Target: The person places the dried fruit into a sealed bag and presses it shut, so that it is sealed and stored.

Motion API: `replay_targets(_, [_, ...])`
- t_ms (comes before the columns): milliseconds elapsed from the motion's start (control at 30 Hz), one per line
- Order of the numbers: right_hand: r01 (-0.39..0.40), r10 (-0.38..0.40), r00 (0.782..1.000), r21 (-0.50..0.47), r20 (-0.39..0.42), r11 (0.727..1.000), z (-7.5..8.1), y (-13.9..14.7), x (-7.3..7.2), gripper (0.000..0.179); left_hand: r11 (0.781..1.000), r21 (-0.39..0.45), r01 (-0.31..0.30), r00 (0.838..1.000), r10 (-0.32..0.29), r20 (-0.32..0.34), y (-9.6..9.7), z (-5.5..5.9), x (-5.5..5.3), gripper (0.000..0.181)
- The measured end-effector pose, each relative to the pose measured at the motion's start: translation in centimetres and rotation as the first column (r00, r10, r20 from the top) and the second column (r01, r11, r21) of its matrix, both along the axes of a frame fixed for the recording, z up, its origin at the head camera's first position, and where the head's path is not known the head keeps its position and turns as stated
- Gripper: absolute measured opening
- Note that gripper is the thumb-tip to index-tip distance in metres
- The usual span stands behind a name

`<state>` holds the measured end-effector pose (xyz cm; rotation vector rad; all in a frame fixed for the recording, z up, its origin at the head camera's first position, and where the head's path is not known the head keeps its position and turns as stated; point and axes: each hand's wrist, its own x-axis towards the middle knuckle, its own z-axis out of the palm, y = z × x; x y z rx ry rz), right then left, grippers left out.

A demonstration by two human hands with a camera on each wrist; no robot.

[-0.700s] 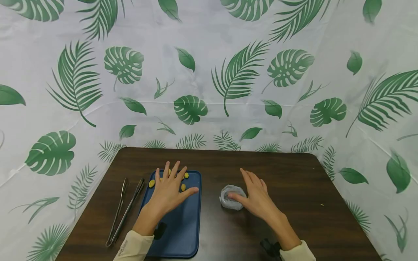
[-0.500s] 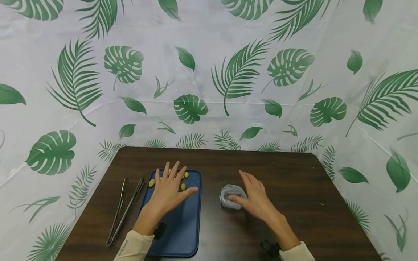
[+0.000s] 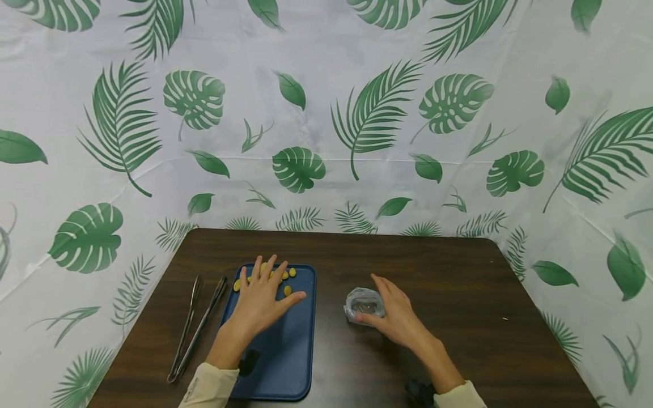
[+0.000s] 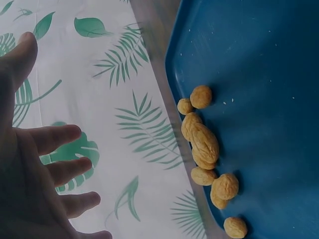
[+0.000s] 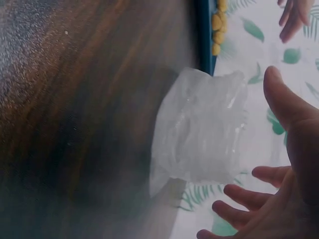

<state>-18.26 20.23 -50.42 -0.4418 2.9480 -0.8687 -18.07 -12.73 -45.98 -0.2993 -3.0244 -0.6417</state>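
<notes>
A blue rectangular tray (image 3: 285, 362) lies left of centre on the table. Several small yellow-brown, wrinkled rounded pieces (image 4: 204, 144) are gathered along its far end. Over the tray hovers my left hand (image 3: 259, 309), fingers spread and holding nothing; it covers some of the pieces in the head view. A clear plastic bag (image 5: 199, 129) stands upright with its mouth open, right of the tray. My right hand (image 3: 400, 318) is just right of the bag, thumb apart from the extended fingers, and grips nothing. In the right wrist view a gap shows between hand and bag.
Metal tongs (image 3: 191, 334) lie spread on the dark wooden table (image 3: 449, 362) left of the tray. A leaf-patterned white cloth (image 3: 316, 119) hangs behind the table. A tiny pale scrap (image 3: 505, 318) lies at the right.
My right hand has lowered slightly, and its thumb has moved from over the bag's mouth toward the near rim. My left hand has shifted slightly left. The bag, tray and tongs stay put.
</notes>
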Motion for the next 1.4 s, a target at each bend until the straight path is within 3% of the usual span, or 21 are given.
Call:
replay_targets(300, [0.004, -0.001, 0.999, -0.045, 0.050, 0.999, -0.8, 0.0, -0.1, 0.106, 1.000, 0.011, -0.021, 1.000, 0.021, 0.004, -0.7, -0.2, 0.1, 0.090])
replay_targets(667, [-0.029, 0.031, 0.999, -0.074, 0.027, 0.997, -2.0, 0.2, -0.3, 0.096, 0.998, 0.044, -0.039, 0.999, 0.037, 0.026, -1.4, -0.7, 0.3, 0.090])
replay_targets(900, [0.007, -0.002, 0.999, -0.089, 0.054, 0.996, -2.6, 0.1, -0.4, 0.093, 0.996, 0.053, -0.073, 0.996, 0.070, 0.056, -2.0, -0.7, 0.4, 0.091])
replay_targets(1400, [0.095, -0.073, 0.991, -0.207, 0.113, 0.974, -4.5, 0.5, -0.4, 0.097, 0.984, 0.071, -0.161, 0.986, 0.158, 0.047, -4.0, -0.6, 0.8, 0.083])
